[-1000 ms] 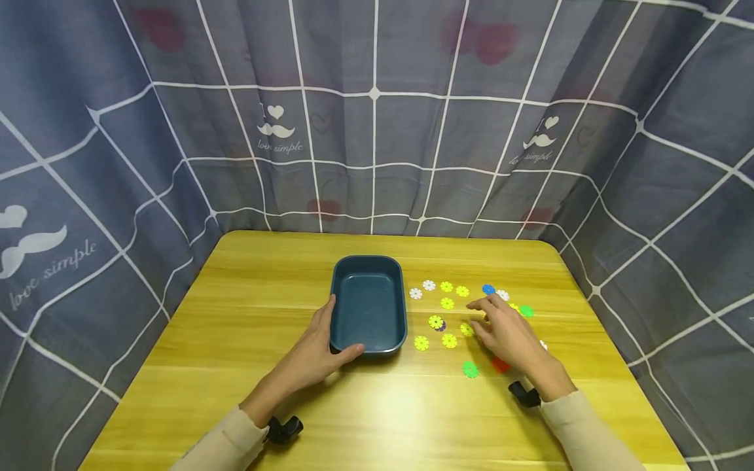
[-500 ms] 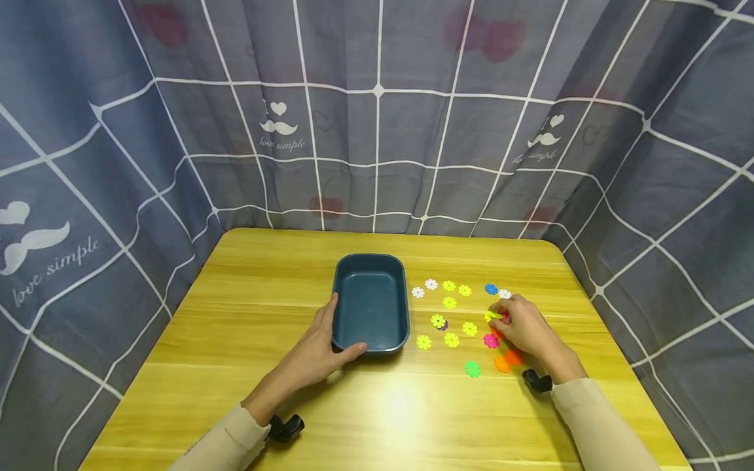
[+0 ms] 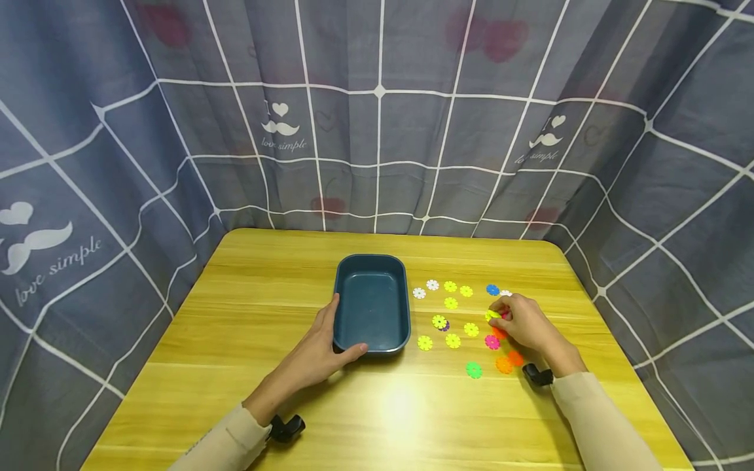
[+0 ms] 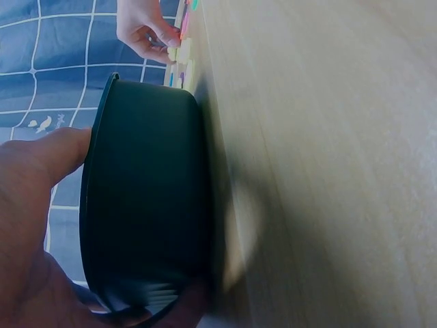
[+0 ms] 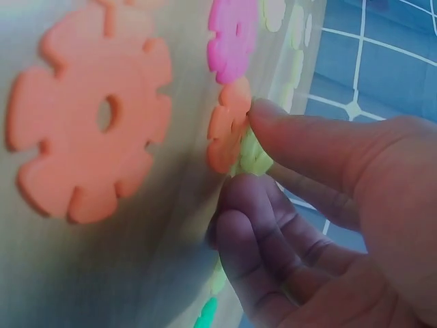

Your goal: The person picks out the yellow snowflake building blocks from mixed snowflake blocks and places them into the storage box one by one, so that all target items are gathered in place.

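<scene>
The right hand (image 3: 527, 324) is nearly closed, thumb and fingertips pinching a yellow disc (image 3: 491, 314) among the scattered flower-shaped pieces on the right part of the table (image 3: 247, 327); whether that disc has fully left the wood cannot be told. The left hand (image 3: 318, 356) is spread wide round the near left corner of the tray (image 3: 371, 314), its fingers along the left wall and its thumb lying against the near end. The tray sits flat, left of all the pieces. For a good pickup, the pinch is best set on opposite faces of the thin disc near its rim, with light pressure, since the notched edge may slip or snag. An orange disc (image 5: 231, 123) lies right against the held one in the right wrist view, so a straight lift should disturb it less than a sideways drag would. The pink disc (image 3: 492, 342), just nearer, also asks for care from the lower fingers, which are best tucked in. The green disc (image 3: 474, 370) lies farther off toward the near side and seems no hindrance. A purple disc (image 3: 444, 327) lies partly under another yellow disc (image 3: 438, 321), a pair that would probably need separating by fingertip. Steady, gentle contact from the left hand should be enough to stop the tray sliding.
</scene>
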{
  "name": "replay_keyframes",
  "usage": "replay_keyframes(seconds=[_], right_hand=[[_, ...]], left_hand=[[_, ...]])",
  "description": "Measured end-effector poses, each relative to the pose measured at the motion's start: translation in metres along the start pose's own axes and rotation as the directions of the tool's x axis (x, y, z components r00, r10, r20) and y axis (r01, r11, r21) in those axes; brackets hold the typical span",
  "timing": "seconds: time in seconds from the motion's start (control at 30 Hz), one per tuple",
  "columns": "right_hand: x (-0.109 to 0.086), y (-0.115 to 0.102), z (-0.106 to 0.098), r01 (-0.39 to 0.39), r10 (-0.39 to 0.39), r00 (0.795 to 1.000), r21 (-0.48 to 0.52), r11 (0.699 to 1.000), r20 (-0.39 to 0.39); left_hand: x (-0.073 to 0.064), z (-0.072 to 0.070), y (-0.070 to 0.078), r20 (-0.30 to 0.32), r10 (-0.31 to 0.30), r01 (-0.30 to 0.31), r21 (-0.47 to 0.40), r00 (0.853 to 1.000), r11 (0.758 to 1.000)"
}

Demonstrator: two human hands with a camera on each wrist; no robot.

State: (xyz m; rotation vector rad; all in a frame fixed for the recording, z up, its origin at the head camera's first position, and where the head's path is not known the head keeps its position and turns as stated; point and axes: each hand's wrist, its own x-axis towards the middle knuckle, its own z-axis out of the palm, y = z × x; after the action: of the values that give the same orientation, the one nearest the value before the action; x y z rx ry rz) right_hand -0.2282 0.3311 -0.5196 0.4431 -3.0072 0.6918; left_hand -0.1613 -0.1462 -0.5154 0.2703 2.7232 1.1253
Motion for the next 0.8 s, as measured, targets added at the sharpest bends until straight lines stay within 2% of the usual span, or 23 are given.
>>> replay_keyframes(seconds=[0.8], right_hand=[[0.0071,0.0052,-0.0049,-0.090,0.084,0.990,0.050,0.995,0.117]], left_hand=[[0.0007,0.0000,-0.0002,0.002,-0.004,0.004,0.012,1.000,1.000]])
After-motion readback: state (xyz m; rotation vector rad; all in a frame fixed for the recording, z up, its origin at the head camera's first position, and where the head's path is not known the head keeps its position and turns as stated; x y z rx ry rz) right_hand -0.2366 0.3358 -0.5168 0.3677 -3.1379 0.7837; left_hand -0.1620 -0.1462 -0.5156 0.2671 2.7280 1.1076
